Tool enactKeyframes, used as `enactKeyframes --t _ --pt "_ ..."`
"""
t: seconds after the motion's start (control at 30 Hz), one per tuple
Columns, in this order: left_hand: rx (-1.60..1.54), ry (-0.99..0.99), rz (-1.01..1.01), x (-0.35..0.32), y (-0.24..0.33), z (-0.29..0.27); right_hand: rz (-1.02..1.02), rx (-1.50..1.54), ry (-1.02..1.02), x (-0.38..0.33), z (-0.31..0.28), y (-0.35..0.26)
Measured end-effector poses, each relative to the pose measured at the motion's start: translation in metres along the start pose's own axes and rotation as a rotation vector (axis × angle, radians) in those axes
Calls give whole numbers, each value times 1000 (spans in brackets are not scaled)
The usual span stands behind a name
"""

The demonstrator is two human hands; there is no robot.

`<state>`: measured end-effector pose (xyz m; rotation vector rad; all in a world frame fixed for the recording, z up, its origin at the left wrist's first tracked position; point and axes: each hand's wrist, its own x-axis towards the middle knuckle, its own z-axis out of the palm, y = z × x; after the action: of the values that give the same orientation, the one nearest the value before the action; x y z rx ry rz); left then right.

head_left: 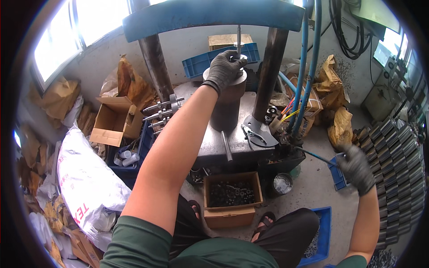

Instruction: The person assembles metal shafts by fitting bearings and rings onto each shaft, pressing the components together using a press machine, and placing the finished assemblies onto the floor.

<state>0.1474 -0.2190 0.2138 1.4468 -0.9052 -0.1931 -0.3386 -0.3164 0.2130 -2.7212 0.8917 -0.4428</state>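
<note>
My left hand (223, 69), in a dark grey glove, reaches up to the top of a thick dark metal cylinder (225, 107) standing on the press table. Its fingers are curled round a small metal part (242, 58) there, partly hidden by the glove. A slim metal shaft (239, 35) rises upright just above that part, beneath the press's blue crossbeam (210, 18). Off to the right, my right hand (356, 169), gloved too and slightly blurred, is closed round the outer end of a lever (315, 154) that slants out from the press.
Stepped metal shafts (163, 111) lie at the table's left edge; pliers (254, 135) and a loose rod (226, 145) rest on it. A carton of dark rings (232, 207) stands between my feet. Stacked metal pieces (393, 165), a blue tray (319, 241) and blue hoses (308, 67) are at right.
</note>
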Motion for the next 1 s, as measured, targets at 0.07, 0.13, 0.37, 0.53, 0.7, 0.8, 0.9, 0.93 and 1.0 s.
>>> enactKeyframes --t 0.07,0.13,0.37,0.53,0.7,0.8,0.9,0.93,1.0 --pt "230 44 104 -2 3 2 -109 -71 -471 -48 12 2" --pt "142 30 64 -2 1 -1 -45 34 -498 -86 37 -4" --pt "127 18 83 -4 5 4 18 42 -360 -92 40 -11" --pt "125 24 96 2 -4 3 -10 77 -231 -82 31 -15" --pt "132 20 108 8 -10 3 -42 -117 -464 -86 29 -14" --pt "325 69 191 7 -9 2 60 -26 -417 -84 27 -16" --pt "187 33 94 1 -2 5 37 123 -196 -84 28 -15" --pt "202 34 91 -1 1 6 53 134 -196 -84 27 -17" --pt "221 41 88 -1 1 6 62 146 -196 -84 26 -18"
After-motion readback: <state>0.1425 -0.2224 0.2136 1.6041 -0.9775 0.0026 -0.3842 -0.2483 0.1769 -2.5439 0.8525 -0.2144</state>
